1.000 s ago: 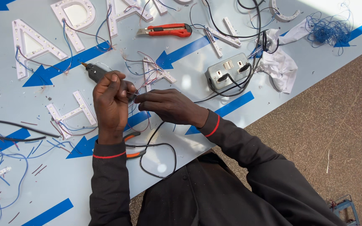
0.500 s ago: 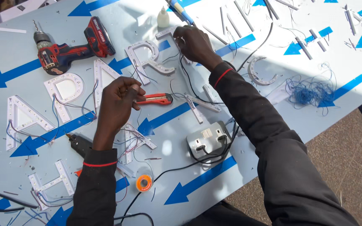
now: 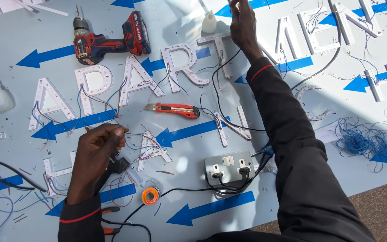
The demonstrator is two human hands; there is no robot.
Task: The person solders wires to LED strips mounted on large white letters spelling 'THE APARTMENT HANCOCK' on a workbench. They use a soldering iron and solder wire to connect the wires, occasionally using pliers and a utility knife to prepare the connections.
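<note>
Black sleeves on both arms: right hand [image 3: 243,24] stretched to the far edge, grip cut off, can't tell; left hand [image 3: 98,152] curled near-left, fingertips pinching thin wires [image 3: 136,134] beside a white letter piece [image 3: 152,150]

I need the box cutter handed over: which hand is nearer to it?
Left. The left hand sits just below-left of the box cutter; the right hand is stretched far up the table, beyond it.
</note>
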